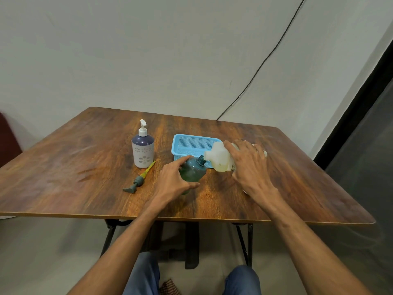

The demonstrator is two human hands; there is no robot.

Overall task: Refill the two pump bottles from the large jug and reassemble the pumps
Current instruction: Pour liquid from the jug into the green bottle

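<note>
Left hand grips the green bottle, while right hand clasps the tilted jug, spout at its mouth.

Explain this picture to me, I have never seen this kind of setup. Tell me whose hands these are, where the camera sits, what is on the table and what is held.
There is no machine here. A person works with bare hands, and the single picture comes from a camera worn on their head, looking down at a brown wooden table. The left hand grips a dark green plastic bottle whose neck is open, with no pump on it. The right hand holds a large whitish plastic jug, tipped so its mouth meets that neck. Whether liquid is flowing cannot be told. To the left lies a loose grey-green pump with a yellow tube. Behind it stands a purple-and-white pump bottle with its white pump on. A light blue perforated plastic basket sits behind the green bottle.
</note>
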